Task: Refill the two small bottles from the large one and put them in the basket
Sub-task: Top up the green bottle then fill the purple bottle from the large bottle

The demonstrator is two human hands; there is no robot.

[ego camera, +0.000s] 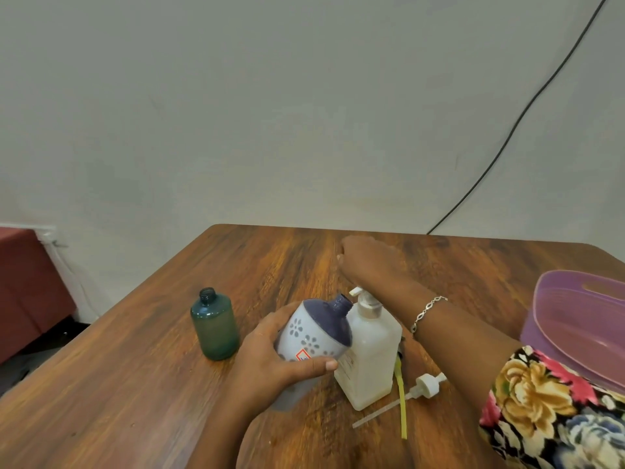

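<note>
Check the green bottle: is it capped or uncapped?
Uncapped. The green bottle stands upright, its bare threaded neck and open mouth showing.

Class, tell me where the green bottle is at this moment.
In the head view, the green bottle stands upright and uncapped on the wooden table, left of the left hand, which grips the tilted flowered bottle.

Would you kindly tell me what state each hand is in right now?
Left hand: grips the tilted floral bottle.
Right hand: seen from the back, fingers hidden, so it cannot be told.
</note>
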